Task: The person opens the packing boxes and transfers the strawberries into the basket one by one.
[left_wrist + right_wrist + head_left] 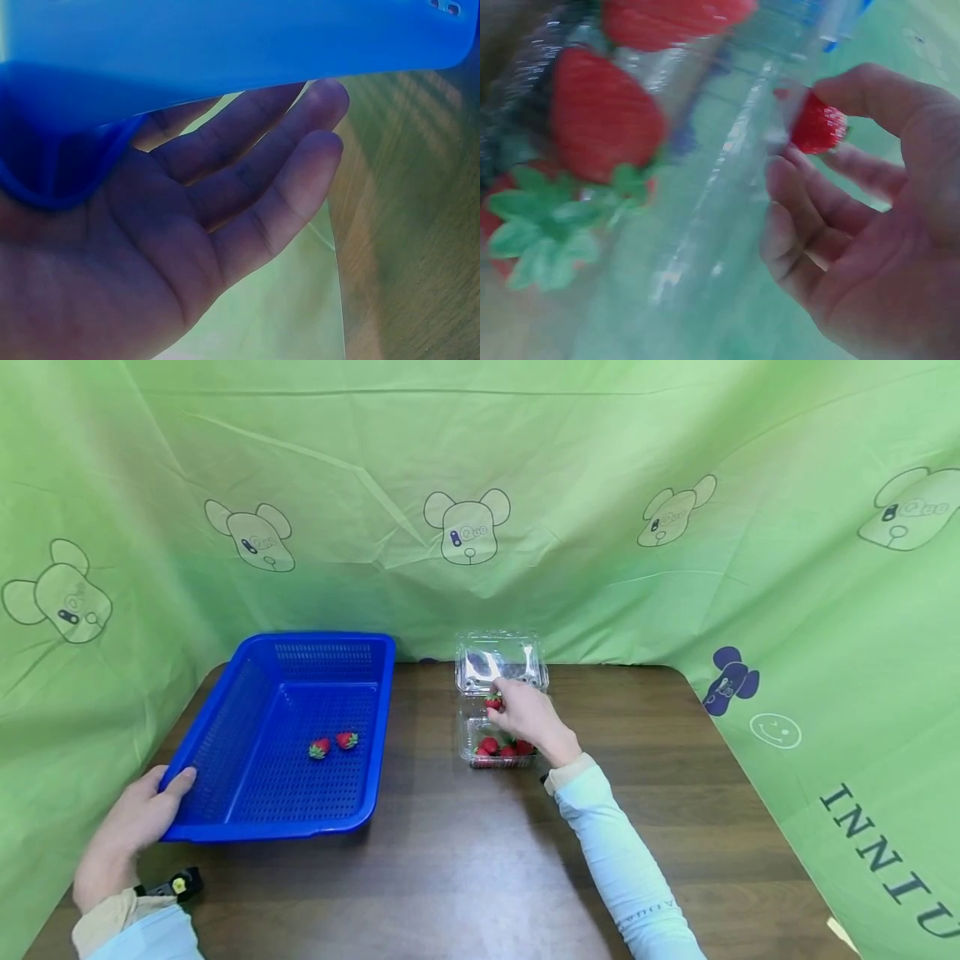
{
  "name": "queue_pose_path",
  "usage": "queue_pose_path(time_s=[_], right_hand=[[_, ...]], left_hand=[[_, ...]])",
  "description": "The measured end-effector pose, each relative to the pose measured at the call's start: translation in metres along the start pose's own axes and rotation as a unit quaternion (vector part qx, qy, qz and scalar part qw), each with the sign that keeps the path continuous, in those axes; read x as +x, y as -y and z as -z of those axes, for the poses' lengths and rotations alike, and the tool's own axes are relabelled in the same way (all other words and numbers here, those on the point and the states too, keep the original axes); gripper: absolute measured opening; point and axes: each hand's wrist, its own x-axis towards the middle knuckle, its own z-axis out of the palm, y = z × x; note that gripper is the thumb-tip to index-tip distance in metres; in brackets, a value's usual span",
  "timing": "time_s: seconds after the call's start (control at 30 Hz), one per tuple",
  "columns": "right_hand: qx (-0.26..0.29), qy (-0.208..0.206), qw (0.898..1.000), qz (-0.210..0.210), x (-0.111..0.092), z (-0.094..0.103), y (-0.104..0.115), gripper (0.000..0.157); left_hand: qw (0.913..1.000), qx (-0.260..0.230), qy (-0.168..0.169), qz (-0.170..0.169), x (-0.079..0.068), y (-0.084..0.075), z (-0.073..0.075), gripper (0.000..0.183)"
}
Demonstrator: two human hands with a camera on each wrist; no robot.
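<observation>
My left hand holds the near left corner of a blue perforated plastic basket, its thumb over the rim. In the left wrist view, the fingers reach beneath the basket's outer side. Two strawberries with green leaves lie on the basket floor. My right hand is over a clear plastic clamshell box and pinches one strawberry between thumb and fingers. Several more strawberries sit at the near end of the box, partly seen through its wall.
The clear lid stands folded back behind the box, near the green curtain. Brown wooden tabletop lies between basket and box. The curtain hangs along the back and both sides.
</observation>
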Motion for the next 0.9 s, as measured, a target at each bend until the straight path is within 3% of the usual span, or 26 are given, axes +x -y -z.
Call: queue_pose_path(time_s=[0.17,0.3,0.9], right_hand=[[0.046,-0.046,0.998,-0.012,0.008,0.011,0.008,0.022],[0.069,-0.052,0.996,0.006,0.020,0.025,0.023,0.022],[0.012,-0.019,0.997,0.074,0.087,0.059,0.113,0.018]], left_hand=[[1.0000,-0.002,0.005,0.001,0.000,0.000,0.000,0.069],[1.0000,-0.005,-0.004,0.002,-0.001,0.001,0.001,0.068],[0.9999,0.016,-0.001,-0.005,0.001,0.001,0.002,0.069]])
